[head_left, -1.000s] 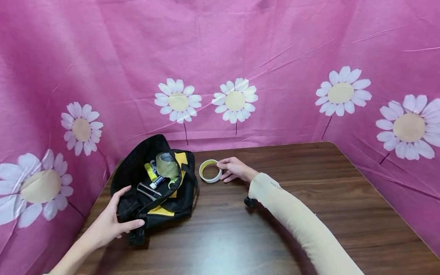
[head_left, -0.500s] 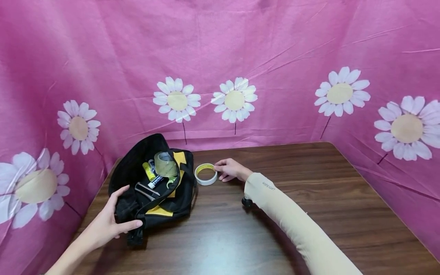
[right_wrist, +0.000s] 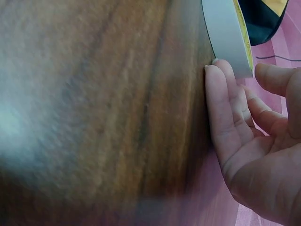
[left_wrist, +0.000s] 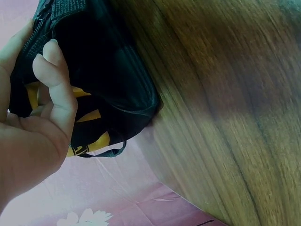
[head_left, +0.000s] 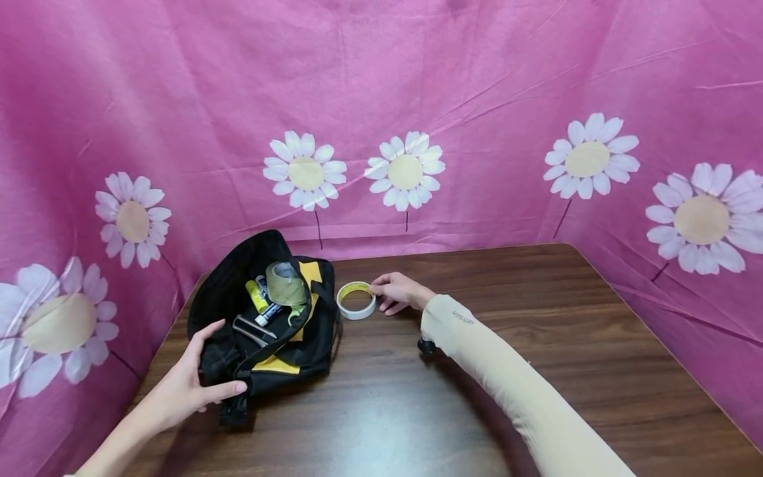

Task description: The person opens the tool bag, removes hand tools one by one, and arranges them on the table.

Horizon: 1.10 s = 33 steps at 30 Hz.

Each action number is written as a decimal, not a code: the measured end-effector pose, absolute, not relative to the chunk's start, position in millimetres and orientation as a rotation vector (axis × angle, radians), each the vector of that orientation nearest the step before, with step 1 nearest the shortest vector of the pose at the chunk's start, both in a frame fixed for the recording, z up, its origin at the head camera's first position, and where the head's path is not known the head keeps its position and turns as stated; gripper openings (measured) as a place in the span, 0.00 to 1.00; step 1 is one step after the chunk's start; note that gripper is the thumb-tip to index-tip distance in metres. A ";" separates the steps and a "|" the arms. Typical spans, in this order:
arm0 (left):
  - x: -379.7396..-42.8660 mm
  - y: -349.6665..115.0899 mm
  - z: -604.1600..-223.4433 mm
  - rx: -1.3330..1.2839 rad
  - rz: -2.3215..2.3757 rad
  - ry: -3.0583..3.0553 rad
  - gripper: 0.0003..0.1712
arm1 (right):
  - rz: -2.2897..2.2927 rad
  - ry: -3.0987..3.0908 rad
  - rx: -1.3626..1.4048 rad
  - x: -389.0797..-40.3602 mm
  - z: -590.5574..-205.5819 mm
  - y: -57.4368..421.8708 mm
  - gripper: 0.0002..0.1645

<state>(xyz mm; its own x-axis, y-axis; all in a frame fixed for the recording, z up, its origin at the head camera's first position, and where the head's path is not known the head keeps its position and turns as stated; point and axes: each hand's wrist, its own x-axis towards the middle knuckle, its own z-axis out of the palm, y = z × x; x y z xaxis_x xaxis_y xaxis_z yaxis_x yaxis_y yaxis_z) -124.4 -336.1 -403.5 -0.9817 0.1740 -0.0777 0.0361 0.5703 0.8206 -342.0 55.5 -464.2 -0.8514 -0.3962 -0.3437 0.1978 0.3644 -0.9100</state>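
My left hand (head_left: 193, 382) grips the near left edge of a black and yellow fabric bag (head_left: 322, 318); its fingers curl round the rim in the left wrist view. Inside the bag lie a roll of clear packing tape (head_left: 286, 285), a yellow tube (head_left: 257, 297), a blue and white tube (head_left: 268, 315), a partly hidden green item (head_left: 295, 315) and a dark, metallic-looking item (head_left: 253, 330). A white roll of tape (head_left: 356, 314) with a yellow inside lies flat right of the bag. My right hand (head_left: 399, 293) touches its right rim, thumb slightly apart from the tape (right_wrist: 228, 35) in the right wrist view.
The brown wooden table (head_left: 387, 411) extends under everything, with its back edge near a pink curtain (head_left: 477, 86) printed with white flowers. A beige sleeve (head_left: 507, 377) covers the right forearm, and a small black object (head_left: 426, 346) sits under that wrist.
The white tape roll has shifted slightly left towards the bag and now lies flatter. My right hand has moved left with it. My left hand keeps its grip on the bag.
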 end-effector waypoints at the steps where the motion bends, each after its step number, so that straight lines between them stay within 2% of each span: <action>1: -124.2 -336.0 -403.4 0.176 1.378 2.649 0.63 | -1.512 2.120 -0.172 -340.7 -463.7 54.6 0.22; 14: -126.2 -337.4 -401.4 0.154 1.337 2.644 0.64 | -1.320 2.238 -0.318 -348.1 -437.9 50.5 0.25; 26: -124.0 -337.4 -401.8 0.169 1.358 2.627 0.64 | -1.491 2.226 -0.575 -357.3 -351.7 18.6 0.24; 33: -124.4 -338.3 -401.7 0.178 1.364 2.614 0.63 | -1.724 1.974 -0.598 -343.1 -326.7 -21.0 0.26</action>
